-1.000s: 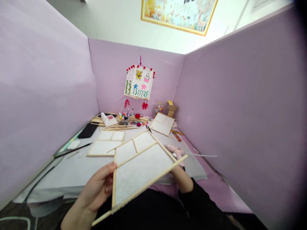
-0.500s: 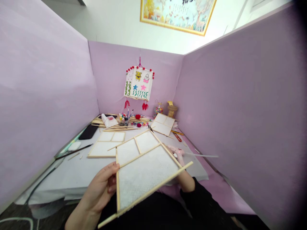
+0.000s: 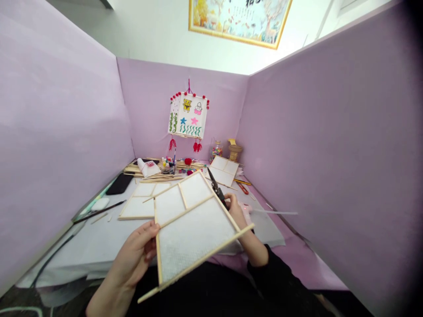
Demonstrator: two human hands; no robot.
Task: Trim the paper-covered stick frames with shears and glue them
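My left hand pinches the left edge of a wooden stick frame backed with thin white sheet, which tilts above the table. Crosspieces divide the frame into one large and two small panels, and some stick ends jut past its corners. Behind the frame's right edge, my right hand is closed around a dark pair of pliers, jaws pointing up and away. The frame hides part of that grip. A pink glue gun with a clear glue stick lies just beyond my right hand.
Similar frames lie at left and back right. A phone, loose sticks, a paint cup and a red-handled cutter are on the table. A decorated lantern hangs at the back between purple partitions.
My right hand has come up into view with the pliers, which were mostly hidden behind the frame. The frame and left hand have shifted slightly left.
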